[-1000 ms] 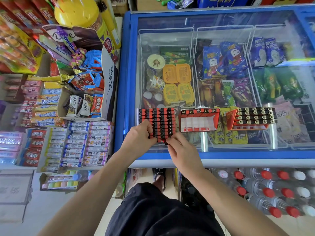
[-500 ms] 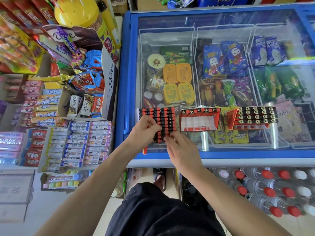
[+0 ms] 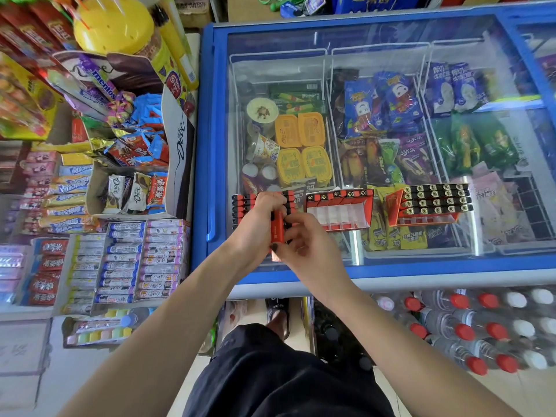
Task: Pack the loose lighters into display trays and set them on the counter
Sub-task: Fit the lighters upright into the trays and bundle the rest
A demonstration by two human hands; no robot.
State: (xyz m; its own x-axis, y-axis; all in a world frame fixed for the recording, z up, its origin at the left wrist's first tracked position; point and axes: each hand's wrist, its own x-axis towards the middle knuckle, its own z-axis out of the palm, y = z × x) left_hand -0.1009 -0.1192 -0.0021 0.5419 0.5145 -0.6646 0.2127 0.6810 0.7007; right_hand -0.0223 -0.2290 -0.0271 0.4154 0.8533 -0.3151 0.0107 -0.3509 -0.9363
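On the glass lid of the freezer (image 3: 361, 272) lies a block of loose red-and-black lighters (image 3: 240, 203), mostly covered by my hands. My left hand (image 3: 255, 224) and my right hand (image 3: 304, 239) meet over its near edge, and together they hold a few red lighters (image 3: 277, 231) lifted upright off the block. To the right stands a red display tray (image 3: 338, 210) with one row of lighters at its back and bare white slots. Further right sits a second red tray (image 3: 433, 203), filled with rows of lighters.
Ice cream packs and tubs fill the wire baskets under the glass. Left of the freezer stand shelves of chocolate and candy boxes (image 3: 126, 257). Bottled water with red and white caps (image 3: 481, 323) is stacked on the floor at the lower right.
Both hands have closed on a few lighters at the block's near edge and lifted them up, tilting them upright. The two trays have not moved.
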